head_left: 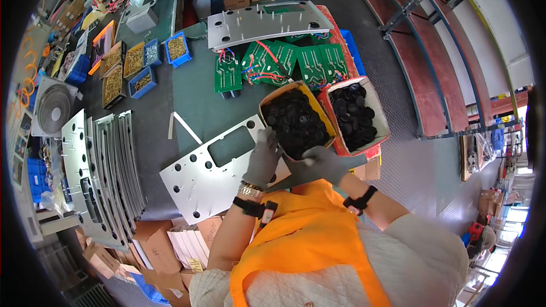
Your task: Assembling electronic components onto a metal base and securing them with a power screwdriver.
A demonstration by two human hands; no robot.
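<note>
Head view: both hands in grey gloves. The left hand (263, 158) rests on the right end of a grey metal panel (213, 173) lying on the dark surface (199, 102), fingers loosely curled, gripping nothing. The right hand (326, 162) sits at the near edge of the orange bin (296, 120) full of black round caps, fingers closed, pinching something small. A red bin (357, 115) of the same caps sits just right of it.

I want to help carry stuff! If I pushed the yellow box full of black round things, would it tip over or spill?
Probably not tip: the yellow box looks wide and low, sitting on the table. It is likely heavy, heaped with black round parts. A hard shove might spill some, since they reach the rim.
</note>
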